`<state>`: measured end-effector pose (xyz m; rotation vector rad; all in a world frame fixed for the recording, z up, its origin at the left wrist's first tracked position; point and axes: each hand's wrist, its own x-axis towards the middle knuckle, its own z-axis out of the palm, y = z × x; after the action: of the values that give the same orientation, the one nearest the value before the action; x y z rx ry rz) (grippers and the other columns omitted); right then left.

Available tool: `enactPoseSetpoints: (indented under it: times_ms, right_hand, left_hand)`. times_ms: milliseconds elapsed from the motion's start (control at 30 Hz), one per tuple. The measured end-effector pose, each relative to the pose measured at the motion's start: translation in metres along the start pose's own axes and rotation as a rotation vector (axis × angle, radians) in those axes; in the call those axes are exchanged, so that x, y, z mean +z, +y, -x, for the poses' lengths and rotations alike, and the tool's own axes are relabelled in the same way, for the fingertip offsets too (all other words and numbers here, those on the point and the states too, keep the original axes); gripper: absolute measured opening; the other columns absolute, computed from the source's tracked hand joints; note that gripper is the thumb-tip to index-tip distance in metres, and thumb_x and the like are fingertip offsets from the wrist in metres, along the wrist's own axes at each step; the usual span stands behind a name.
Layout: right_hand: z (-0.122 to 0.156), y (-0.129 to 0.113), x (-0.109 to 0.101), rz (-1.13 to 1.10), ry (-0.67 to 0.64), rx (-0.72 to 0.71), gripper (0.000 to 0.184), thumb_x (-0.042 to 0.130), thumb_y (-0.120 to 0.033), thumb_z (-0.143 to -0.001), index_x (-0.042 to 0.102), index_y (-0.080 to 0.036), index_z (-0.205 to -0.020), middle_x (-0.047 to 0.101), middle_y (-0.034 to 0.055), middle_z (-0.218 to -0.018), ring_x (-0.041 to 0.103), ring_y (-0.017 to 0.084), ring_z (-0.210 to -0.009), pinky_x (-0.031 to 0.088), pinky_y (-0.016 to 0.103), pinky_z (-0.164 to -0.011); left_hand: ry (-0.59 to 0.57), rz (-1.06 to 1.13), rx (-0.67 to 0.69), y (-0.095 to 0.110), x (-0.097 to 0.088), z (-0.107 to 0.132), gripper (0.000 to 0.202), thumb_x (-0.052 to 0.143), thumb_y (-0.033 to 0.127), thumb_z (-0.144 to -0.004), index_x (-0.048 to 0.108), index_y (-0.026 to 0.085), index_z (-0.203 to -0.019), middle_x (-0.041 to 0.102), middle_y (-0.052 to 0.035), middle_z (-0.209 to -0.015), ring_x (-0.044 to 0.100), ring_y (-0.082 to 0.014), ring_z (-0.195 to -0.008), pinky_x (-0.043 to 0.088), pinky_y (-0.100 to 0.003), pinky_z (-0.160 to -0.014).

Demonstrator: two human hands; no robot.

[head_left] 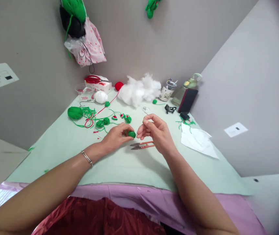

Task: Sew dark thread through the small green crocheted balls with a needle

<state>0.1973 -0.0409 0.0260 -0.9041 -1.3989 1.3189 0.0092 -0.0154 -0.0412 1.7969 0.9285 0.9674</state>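
My left hand (117,135) is closed on a small green crocheted ball (131,134), held between thumb and fingers just above the table. Beside it, my right hand (156,130) is raised, its thumb and index finger pinched together. Whatever sits in that pinch, if anything, is too small to make out. The other right fingers curl close to the green ball. Under the right hand lies a pair of thread snips (141,145) with orange handles, blades pointing left. Small green crocheted pieces (106,121) and red-and-white trimmed ones lie beyond my left hand.
White stuffing (139,90) is heaped at the back. A green yarn ball (75,113) with loose strands lies left, near a white yarn ball (101,97) and a red one (119,86). A phone (188,100), bottle, pen cup (167,92) and white paper (197,140) stand or lie right.
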Motion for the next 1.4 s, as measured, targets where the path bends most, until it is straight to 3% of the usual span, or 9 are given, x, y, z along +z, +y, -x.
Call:
enactPoseSetpoints:
  times_ms: [167, 300, 467, 600, 700, 1167, 1400]
  right_hand:
    - [-0.003, -0.006, -0.008, -0.103, 0.160, -0.127, 0.011, 0.062, -0.030, -0.090, 0.055, -0.021, -0.087, 0.059, -0.0051, -0.057, 0.051, 0.009, -0.049, 0.040, 0.021, -0.051]
    - [-0.005, -0.006, -0.011, -0.026, 0.164, -0.105, 0.006, 0.062, -0.025, -0.088, 0.059, -0.020, -0.090, 0.058, -0.0043, -0.063, 0.048, 0.008, -0.053, 0.037, 0.022, -0.053]
    - [-0.003, 0.003, -0.005, 0.357, 0.175, -0.216, 0.008, 0.064, -0.028, -0.087, 0.066, -0.020, -0.087, 0.058, -0.0008, -0.076, 0.050, 0.009, -0.057, 0.041, 0.026, -0.057]
    - [0.001, 0.012, 0.000, 0.768, 0.145, -0.332, 0.012, 0.059, -0.025, -0.091, 0.070, -0.021, -0.088, 0.059, 0.0007, -0.074, 0.051, 0.012, -0.062, 0.039, 0.027, -0.061]
    - [0.004, 0.014, 0.003, 0.917, 0.115, -0.332, 0.015, 0.054, -0.022, -0.092, 0.069, -0.021, -0.087, 0.063, 0.0011, -0.073, 0.052, 0.012, -0.061, 0.038, 0.027, -0.061]
    - [0.005, 0.016, 0.005, 0.968, 0.093, -0.304, 0.015, 0.052, -0.018, -0.090, 0.065, -0.020, -0.084, 0.062, -0.0006, -0.070, 0.049, 0.011, -0.057, 0.035, 0.026, -0.060]
    - [0.002, 0.018, 0.009, 0.773, 0.082, -0.142, 0.012, 0.053, -0.024, -0.088, 0.063, -0.021, -0.082, 0.049, -0.0046, -0.057, 0.040, 0.011, -0.052, 0.033, 0.025, -0.056]
  left_hand:
    - [0.009, 0.097, -0.076, 0.008, 0.000, -0.001, 0.024, 0.074, 0.029, -0.075, 0.068, 0.019, -0.095, 0.064, -0.0027, -0.092, 0.059, -0.0159, -0.079, 0.049, -0.031, -0.077]
    - [0.041, 0.231, -0.171, 0.012, -0.003, -0.003, 0.035, 0.078, 0.030, -0.070, 0.067, 0.018, -0.101, 0.064, -0.0015, -0.089, 0.055, -0.0137, -0.073, 0.044, -0.027, -0.066]
    - [0.107, 0.275, -0.119, 0.012, -0.011, -0.007, 0.036, 0.080, 0.028, -0.068, 0.069, 0.019, -0.101, 0.065, -0.0032, -0.098, 0.056, -0.0146, -0.082, 0.046, -0.028, -0.074]
    - [0.171, 0.286, -0.065, 0.009, -0.014, -0.009, 0.035, 0.080, 0.027, -0.069, 0.069, 0.020, -0.101, 0.065, -0.0032, -0.101, 0.059, -0.0158, -0.087, 0.049, -0.031, -0.081]
    - [0.201, 0.297, -0.033, 0.007, -0.016, -0.009, 0.035, 0.080, 0.027, -0.069, 0.068, 0.021, -0.102, 0.066, -0.0036, -0.105, 0.062, -0.0170, -0.092, 0.051, -0.032, -0.086]
    - [0.195, 0.265, -0.032, 0.009, -0.014, -0.007, 0.032, 0.079, 0.026, -0.071, 0.069, 0.020, -0.101, 0.068, -0.0036, -0.100, 0.063, -0.0163, -0.087, 0.052, -0.032, -0.083]
    - [0.231, 0.261, -0.052, 0.013, -0.012, -0.005, 0.031, 0.081, 0.026, -0.069, 0.068, 0.021, -0.097, 0.069, -0.0027, -0.095, 0.062, -0.0156, -0.081, 0.052, -0.032, -0.079]
